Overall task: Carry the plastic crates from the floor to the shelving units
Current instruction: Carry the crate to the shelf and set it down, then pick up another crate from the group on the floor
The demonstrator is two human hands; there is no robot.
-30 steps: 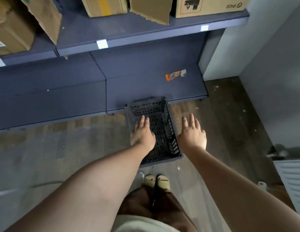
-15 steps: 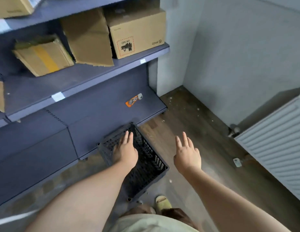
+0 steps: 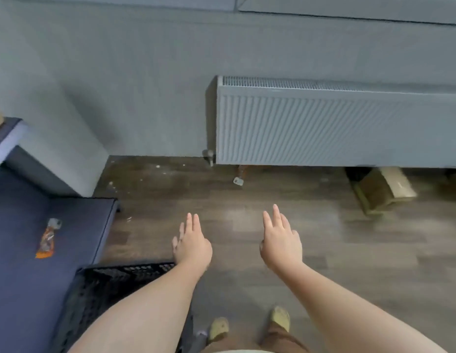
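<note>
A black perforated plastic crate (image 3: 102,284) sits at the lower left, against the edge of the dark blue bottom shelf (image 3: 23,276); my left forearm covers much of it. My left hand (image 3: 192,247) hovers palm down just past the crate's far right corner, fingers stretched out, holding nothing. My right hand (image 3: 281,244) hangs over bare floor to the right, also flat with fingers apart and holding nothing.
An orange wrapper (image 3: 46,239) lies on the bottom shelf. A white radiator (image 3: 336,128) runs along the grey wall ahead. A cardboard box (image 3: 382,191) lies on the wood floor under its right part. My sandalled feet (image 3: 250,324) stand below.
My view has swung right, from the shelves to the radiator wall. The crate has slid to the lower left of the picture, and both hands stay flat and clear of it.
</note>
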